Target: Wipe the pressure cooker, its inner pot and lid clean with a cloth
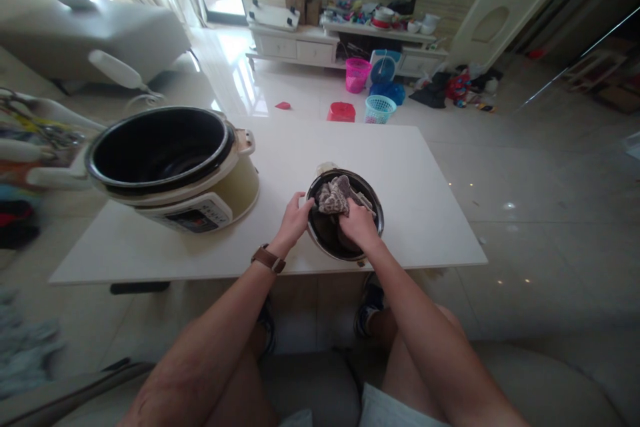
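Note:
In front of me on the white table is a round lid (327, 233), turned with its dark hollow inside up and ringed by a shiny rim. My left hand (295, 219) grips its left edge, thumb over the rim. Inside the lid, my right hand (359, 221) is closed on a bunched brown-grey patterned cloth (334, 195), pressed near the lid's middle. Left of my hands stands a large electric pressure cooker (235, 180) with its dark pot uncovered and a control panel on its front.
The white table (420, 227) extends right of the lid to its edge. Beyond it on the floor are a pink basket (357, 75), a light-blue basket (380, 109) and a red stool (341, 111). A cluttered TV cabinet (295, 47) lines the wall. White chair parts (117, 70) stand behind the cooker.

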`<state>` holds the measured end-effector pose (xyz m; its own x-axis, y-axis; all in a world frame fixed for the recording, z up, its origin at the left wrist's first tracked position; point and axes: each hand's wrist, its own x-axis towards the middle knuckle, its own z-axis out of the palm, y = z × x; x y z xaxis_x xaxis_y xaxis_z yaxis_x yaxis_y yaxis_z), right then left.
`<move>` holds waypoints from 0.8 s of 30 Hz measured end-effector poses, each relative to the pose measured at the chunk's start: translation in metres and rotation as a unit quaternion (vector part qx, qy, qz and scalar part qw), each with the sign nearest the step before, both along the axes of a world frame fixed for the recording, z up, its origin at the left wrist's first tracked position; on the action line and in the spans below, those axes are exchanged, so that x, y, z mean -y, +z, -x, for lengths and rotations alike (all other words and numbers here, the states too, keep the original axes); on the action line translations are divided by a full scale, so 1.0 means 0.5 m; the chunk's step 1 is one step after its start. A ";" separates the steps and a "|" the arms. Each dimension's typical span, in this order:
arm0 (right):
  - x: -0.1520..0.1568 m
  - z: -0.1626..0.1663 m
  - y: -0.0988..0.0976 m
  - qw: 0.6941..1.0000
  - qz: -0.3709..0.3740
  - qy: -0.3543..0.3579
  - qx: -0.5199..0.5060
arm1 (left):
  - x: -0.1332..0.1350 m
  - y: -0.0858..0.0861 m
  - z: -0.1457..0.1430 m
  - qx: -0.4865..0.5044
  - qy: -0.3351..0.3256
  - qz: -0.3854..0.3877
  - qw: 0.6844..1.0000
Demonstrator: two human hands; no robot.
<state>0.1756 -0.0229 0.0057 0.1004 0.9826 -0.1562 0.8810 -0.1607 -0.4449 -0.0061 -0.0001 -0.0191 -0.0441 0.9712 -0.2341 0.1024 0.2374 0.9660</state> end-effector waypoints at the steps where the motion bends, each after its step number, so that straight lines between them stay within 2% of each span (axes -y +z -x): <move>1: -0.005 -0.007 -0.003 0.999 -0.011 -0.022 -0.041 | 0.001 0.000 0.000 -0.013 -0.002 -0.022 1.000; 3: -0.015 -0.018 -0.013 0.984 -0.028 -0.086 -0.156 | 0.003 0.001 -0.002 -0.040 -0.004 -0.062 0.997; 4: -0.019 -0.021 -0.019 0.965 -0.027 -0.127 -0.228 | 0.004 0.003 -0.002 -0.052 -0.006 -0.078 0.996; 6: -0.026 -0.019 -0.029 0.902 -0.013 -0.208 -0.379 | 0.007 0.007 -0.004 -0.068 -0.008 -0.099 0.993; 8: -0.029 -0.010 -0.035 0.832 -0.010 -0.254 -0.493 | 0.008 0.008 -0.005 -0.069 -0.010 -0.101 0.992; 9: -0.030 -0.004 -0.037 0.811 -0.016 -0.259 -0.525 | 0.008 0.008 -0.004 -0.066 -0.010 -0.096 0.993; 10: -0.029 0.001 -0.039 0.803 -0.027 -0.255 -0.539 | 0.007 0.008 -0.004 -0.061 -0.010 -0.088 0.994; 12: -0.028 0.008 -0.040 0.816 -0.043 -0.236 -0.526 | 0.004 0.005 -0.002 -0.050 -0.008 -0.070 0.996; 15: -0.028 0.013 -0.041 0.848 -0.028 -0.196 -0.492 | 0.000 0.000 0.003 -0.031 0.002 -0.045 0.999; 20: -0.036 0.005 -0.043 0.856 0.023 -0.194 -0.478 | -0.003 0.002 0.006 -0.001 0.010 -0.006 1.000; 24: -0.040 -0.027 -0.028 0.932 -0.052 -0.175 -0.314 | 0.000 0.015 0.003 0.010 0.011 0.034 0.999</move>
